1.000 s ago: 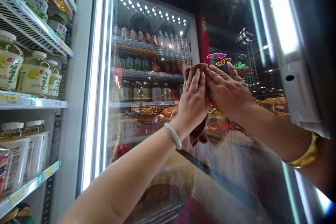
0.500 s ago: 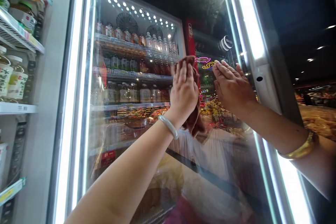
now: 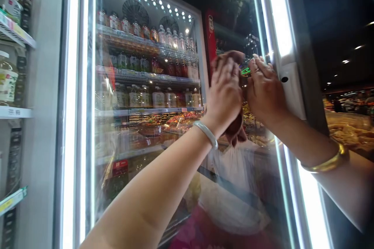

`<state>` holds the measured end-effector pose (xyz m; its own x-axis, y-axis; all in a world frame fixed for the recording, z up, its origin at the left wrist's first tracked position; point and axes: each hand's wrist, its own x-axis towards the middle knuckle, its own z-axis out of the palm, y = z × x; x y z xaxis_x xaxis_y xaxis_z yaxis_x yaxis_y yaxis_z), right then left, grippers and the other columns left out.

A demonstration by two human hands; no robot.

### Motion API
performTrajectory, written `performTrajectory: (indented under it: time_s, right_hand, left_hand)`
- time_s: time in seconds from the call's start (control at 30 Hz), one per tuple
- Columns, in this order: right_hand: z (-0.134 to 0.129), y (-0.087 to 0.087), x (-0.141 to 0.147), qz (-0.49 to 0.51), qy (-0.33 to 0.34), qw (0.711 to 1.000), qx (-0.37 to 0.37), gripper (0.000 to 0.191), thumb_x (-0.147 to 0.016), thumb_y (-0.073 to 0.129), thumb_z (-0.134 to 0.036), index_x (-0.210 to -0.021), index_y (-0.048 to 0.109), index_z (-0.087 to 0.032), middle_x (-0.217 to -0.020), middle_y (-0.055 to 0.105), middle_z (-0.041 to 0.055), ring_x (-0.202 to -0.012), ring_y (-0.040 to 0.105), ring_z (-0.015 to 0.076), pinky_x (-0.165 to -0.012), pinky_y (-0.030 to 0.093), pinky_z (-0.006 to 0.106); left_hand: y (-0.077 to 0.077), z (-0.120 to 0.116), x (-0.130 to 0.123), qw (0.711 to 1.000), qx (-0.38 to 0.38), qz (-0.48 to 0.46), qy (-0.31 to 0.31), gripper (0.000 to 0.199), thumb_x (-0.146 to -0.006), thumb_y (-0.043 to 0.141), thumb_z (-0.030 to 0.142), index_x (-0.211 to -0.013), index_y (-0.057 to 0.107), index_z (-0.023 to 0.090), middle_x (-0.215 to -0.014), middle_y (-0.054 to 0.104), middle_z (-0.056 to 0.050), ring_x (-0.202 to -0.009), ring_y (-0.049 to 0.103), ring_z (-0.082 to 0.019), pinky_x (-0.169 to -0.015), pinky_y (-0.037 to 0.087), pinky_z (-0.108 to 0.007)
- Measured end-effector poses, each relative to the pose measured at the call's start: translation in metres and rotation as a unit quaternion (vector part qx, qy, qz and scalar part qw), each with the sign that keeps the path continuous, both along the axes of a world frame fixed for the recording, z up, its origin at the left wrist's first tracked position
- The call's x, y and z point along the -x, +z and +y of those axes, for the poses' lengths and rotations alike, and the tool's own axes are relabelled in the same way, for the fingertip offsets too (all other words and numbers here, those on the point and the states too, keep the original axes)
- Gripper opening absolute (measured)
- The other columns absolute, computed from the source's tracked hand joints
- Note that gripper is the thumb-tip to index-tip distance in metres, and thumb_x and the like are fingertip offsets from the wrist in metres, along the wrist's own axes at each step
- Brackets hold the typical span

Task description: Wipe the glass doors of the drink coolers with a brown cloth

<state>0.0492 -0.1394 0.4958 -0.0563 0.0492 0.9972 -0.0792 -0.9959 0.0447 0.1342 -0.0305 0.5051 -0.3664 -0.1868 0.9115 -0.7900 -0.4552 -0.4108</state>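
Cloth (image 3: 236, 127) on glass door (image 3: 172, 148), wiping apparently unfinished
Left hand (image 3: 224, 92) holds it pressed, fingers extended; right hand (image 3: 266, 90), flat, empty, is right of it.

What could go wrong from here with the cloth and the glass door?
The cloth lies under the left hand, its lower end hanging below the palm, so it might slip or bunch. The bare right hand appears to rest on the glass door and could leave fingermarks. The pale bangle on the left wrist could knock the glass if that wrist drops closer.
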Motion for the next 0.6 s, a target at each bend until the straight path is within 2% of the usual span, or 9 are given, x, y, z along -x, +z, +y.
performTrajectory:
  time_s: [0.07,0.13,0.2,0.27,0.33,0.4,0.5,0.6]
  right_hand:
    - [-0.002,-0.001,0.002,-0.009,0.022,1.000,-0.019,0.061,-0.107,0.018,-0.029,-0.165,0.030,-0.018,-0.171,0.033,0.0088,-0.160,0.029,0.0249,-0.132,0.030,0.049]
    - [-0.004,-0.003,0.003,-0.007,0.037,0.999,-0.018,0.060,-0.107,0.018,-0.031,-0.166,0.029,-0.023,-0.170,0.034,0.0066,-0.160,0.031,0.0259,-0.131,0.032,0.053]
    - [-0.006,-0.005,0.001,0.004,0.038,0.999,-0.001,0.060,-0.106,0.020,-0.028,-0.165,0.032,-0.021,-0.169,0.037,0.0082,-0.160,0.031,0.0282,-0.131,0.030,0.057]
    - [-0.008,-0.005,-0.002,0.007,0.036,0.999,0.014,0.061,-0.104,0.021,-0.025,-0.163,0.034,-0.019,-0.168,0.038,0.0091,-0.160,0.029,0.0295,-0.132,0.027,0.060]
    - [-0.010,-0.004,-0.003,-0.006,0.046,0.999,0.016,0.061,-0.105,0.020,-0.026,-0.164,0.034,-0.021,-0.168,0.039,0.0074,-0.160,0.029,0.0294,-0.132,0.026,0.063]
    - [-0.011,-0.005,-0.003,-0.030,0.065,0.997,0.004,0.059,-0.106,0.019,-0.031,-0.164,0.032,-0.026,-0.168,0.039,0.0043,-0.159,0.031,0.0280,-0.131,0.030,0.063]
    - [-0.011,-0.012,0.001,-0.027,0.074,0.997,0.008,0.057,-0.108,0.020,-0.038,-0.163,0.034,-0.031,-0.169,0.038,0.0015,-0.159,0.033,0.0235,-0.132,0.033,0.056]
    - [-0.006,-0.020,0.001,0.013,0.052,0.998,0.040,0.058,-0.107,0.020,-0.034,-0.163,0.035,-0.029,-0.168,0.039,0.0019,-0.160,0.030,0.0234,-0.134,0.029,0.053]
  left_hand:
    - [-0.013,-0.004,0.004,0.996,-0.066,-0.061,0.016,0.059,-0.105,0.019,0.015,-0.161,0.031,0.008,-0.172,0.035,-0.013,-0.166,0.009,-0.019,-0.138,0.014,-0.045]
    - [-0.014,-0.004,0.001,0.988,-0.110,-0.100,0.027,0.059,-0.106,0.018,0.018,-0.164,0.026,0.014,-0.172,0.035,-0.009,-0.166,0.008,-0.017,-0.138,0.014,-0.046]
    - [-0.002,-0.004,-0.006,0.990,-0.107,-0.095,0.017,0.060,-0.106,0.016,0.018,-0.166,0.023,0.016,-0.172,0.036,-0.008,-0.166,0.010,-0.017,-0.137,0.013,-0.045]
    - [0.013,-0.008,-0.010,0.997,-0.061,-0.045,-0.015,0.062,-0.104,0.015,0.015,-0.165,0.023,0.013,-0.172,0.035,-0.011,-0.166,0.010,-0.019,-0.137,0.011,-0.045]
    - [0.017,-0.015,-0.007,0.999,-0.025,-0.002,-0.036,0.062,-0.103,0.015,0.013,-0.165,0.025,0.010,-0.172,0.034,-0.014,-0.167,0.009,-0.021,-0.137,0.009,-0.046]
    - [0.006,-0.021,0.000,0.998,-0.058,-0.019,-0.023,0.061,-0.104,0.014,0.013,-0.164,0.028,0.008,-0.173,0.033,-0.014,-0.167,0.008,-0.020,-0.138,0.008,-0.042]
    - [-0.016,-0.016,0.008,0.993,-0.106,-0.058,0.002,0.060,-0.106,0.015,0.014,-0.165,0.024,0.009,-0.173,0.033,-0.012,-0.166,0.007,-0.017,-0.138,0.010,-0.041]
    - [-0.021,0.000,0.000,0.995,-0.091,-0.046,0.006,0.060,-0.105,0.015,0.012,-0.164,0.026,0.011,-0.172,0.036,-0.011,-0.166,0.010,-0.017,-0.138,0.014,-0.042]
